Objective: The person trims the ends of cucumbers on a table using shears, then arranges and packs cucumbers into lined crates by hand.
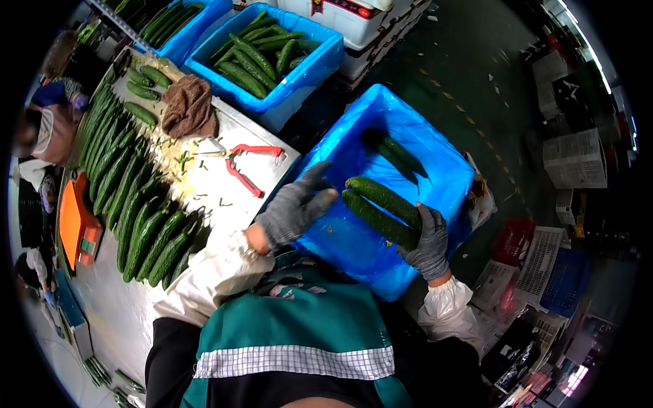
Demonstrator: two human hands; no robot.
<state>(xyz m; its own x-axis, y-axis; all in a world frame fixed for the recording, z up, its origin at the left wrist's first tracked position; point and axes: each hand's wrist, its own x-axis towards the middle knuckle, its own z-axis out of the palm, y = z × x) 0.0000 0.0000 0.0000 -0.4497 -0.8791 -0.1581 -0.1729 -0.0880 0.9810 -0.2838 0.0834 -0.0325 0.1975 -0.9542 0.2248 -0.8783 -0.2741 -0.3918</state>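
Two dark green cucumbers (381, 211) lie side by side in my right hand (428, 243), gloved in grey, its fingers wrapped round their near ends. They are over a bin lined with blue plastic (435, 146), where more cucumbers (398, 155) rest deeper inside. My left hand (296, 207), in a grey glove too, is at the bin's left edge with its fingers apart and nothing in it. Just left of it, red-handled shears (246, 163) lie on the metal table (262, 132).
A long row of cucumbers (126, 183) covers the table's left part, beside an orange scale (73, 217). A brown cloth (189, 107) lies near the back. Behind stands a full blue-lined bin (309, 66). Crates (513, 241) are at right; a co-worker (54, 129) is at far left.
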